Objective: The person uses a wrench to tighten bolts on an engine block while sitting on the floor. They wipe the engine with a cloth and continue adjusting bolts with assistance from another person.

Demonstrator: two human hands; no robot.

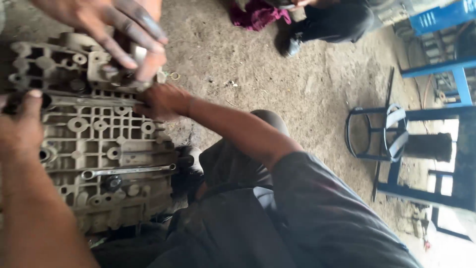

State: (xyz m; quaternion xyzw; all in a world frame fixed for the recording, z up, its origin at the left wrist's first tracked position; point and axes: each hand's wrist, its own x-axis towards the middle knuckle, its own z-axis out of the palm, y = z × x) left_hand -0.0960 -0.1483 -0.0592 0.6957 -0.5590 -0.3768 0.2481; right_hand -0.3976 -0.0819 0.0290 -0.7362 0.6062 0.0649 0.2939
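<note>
Left hand point(20, 126) clamps the left edge of a ribbed casting point(99, 144) lying on the dirt floor point(297, 84). The right hand point(162, 101) is clenched at its right edge, what it grips unclear. A co-worker's hand point(116, 30) presses the top. A wrench point(129, 171) rests unused near the casting's bottom edge, and a blue stool frame point(377, 134) stands well apart.

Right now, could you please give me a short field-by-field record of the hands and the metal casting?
Floor: bare dirt floor
Workpiece: grey ribbed metal casting
Left hand: on the casting's left edge, grip unclear
Right hand: curled against its right edge, grip unclear
Other person's hand: fingers on the casting's top end
Tool: long silver spanner lying loose on the casting
Nearby: black round metal stool frame
</note>
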